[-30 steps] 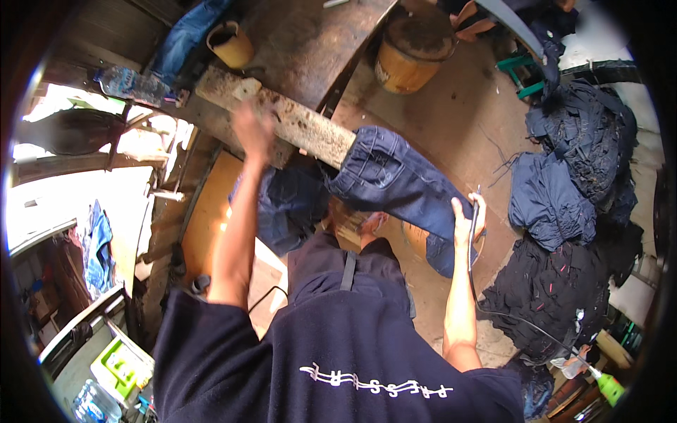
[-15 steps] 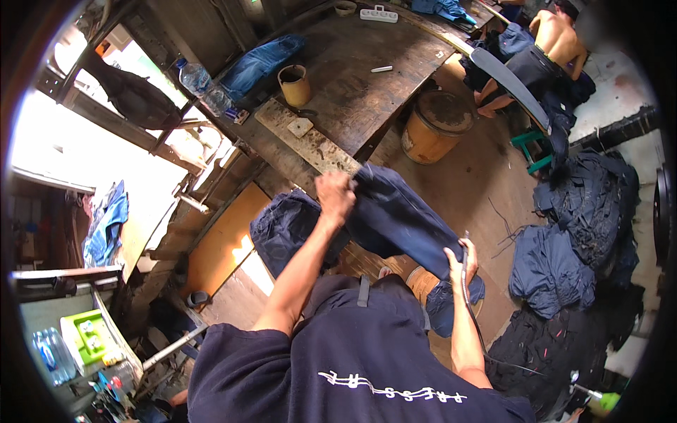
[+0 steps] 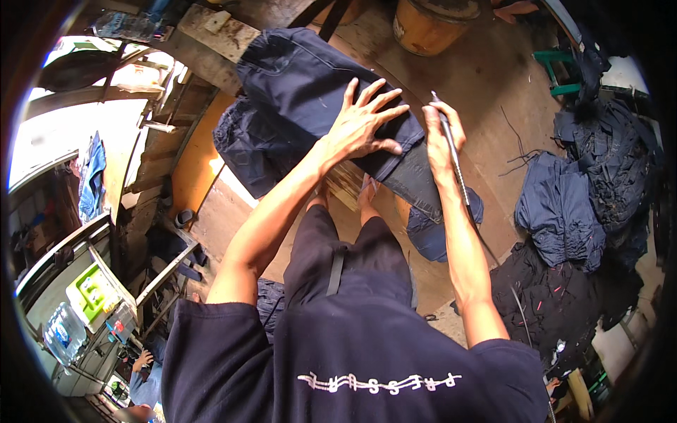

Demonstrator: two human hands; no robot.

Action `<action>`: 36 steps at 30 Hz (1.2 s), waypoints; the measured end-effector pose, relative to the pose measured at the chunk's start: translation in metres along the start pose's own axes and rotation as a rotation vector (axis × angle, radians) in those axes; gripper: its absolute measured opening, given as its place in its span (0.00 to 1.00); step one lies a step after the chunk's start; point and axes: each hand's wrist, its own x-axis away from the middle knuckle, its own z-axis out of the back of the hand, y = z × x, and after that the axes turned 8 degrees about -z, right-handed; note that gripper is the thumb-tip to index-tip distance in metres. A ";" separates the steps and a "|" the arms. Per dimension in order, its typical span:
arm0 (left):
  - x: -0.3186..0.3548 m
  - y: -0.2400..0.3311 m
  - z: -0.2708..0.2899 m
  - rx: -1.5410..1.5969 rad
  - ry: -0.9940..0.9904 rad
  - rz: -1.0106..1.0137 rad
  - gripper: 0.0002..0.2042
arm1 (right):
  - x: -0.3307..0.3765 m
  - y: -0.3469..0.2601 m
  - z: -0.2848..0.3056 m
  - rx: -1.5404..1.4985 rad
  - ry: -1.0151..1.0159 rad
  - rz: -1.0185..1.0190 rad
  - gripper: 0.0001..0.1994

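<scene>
A dark navy garment point(image 3: 303, 74), seemingly trousers, lies spread in front of me over a dark grey board-like support point(image 3: 412, 180). My left hand point(image 3: 363, 123) rests on the cloth with its fingers spread wide, holding nothing. Just right of the garment's edge, my right hand point(image 3: 451, 144) is closed round a slim grey pen-like tool point(image 3: 445, 124), tip pointing up and away. A cord or hose runs from the tool back along my right forearm. More dark cloth point(image 3: 247, 151) hangs bunched at the left of the support.
A lidded orange-brown drum point(image 3: 423, 32) and a green stool point(image 3: 557, 74) stand beyond. Heaps of navy garments point(image 3: 564, 204) and black cloth point(image 3: 543, 296) lie at right. A bare-wood plank point(image 3: 215, 32) is at the far left. Another person's hand point(image 3: 143, 359) shows at lower left.
My left hand has let go of its grip on the garment and now lies flat on it. The garment is spread over the support. My view has tilted down.
</scene>
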 end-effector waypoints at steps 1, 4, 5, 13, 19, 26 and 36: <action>-0.010 -0.004 -0.009 -0.029 -0.016 -0.007 0.41 | 0.004 0.003 0.012 -0.024 0.061 0.069 0.13; -0.036 -0.020 -0.022 0.110 -0.045 -0.130 0.31 | 0.027 0.005 0.041 0.034 0.105 0.098 0.15; -0.043 -0.022 -0.024 0.200 -0.032 -0.125 0.24 | 0.035 0.005 0.046 -0.023 0.042 0.110 0.15; -0.103 -0.048 -0.027 0.337 -0.012 -0.187 0.09 | 0.052 0.007 0.061 0.146 -0.463 0.514 0.12; -0.097 -0.044 -0.040 0.317 0.041 -0.164 0.09 | 0.051 0.014 0.054 0.159 -0.618 0.654 0.11; -0.087 -0.039 -0.031 0.340 0.031 -0.121 0.09 | 0.054 0.013 0.054 0.158 -0.771 0.690 0.13; -0.090 -0.038 -0.034 0.379 -0.003 -0.097 0.09 | 0.055 0.015 0.054 0.180 -0.755 0.688 0.12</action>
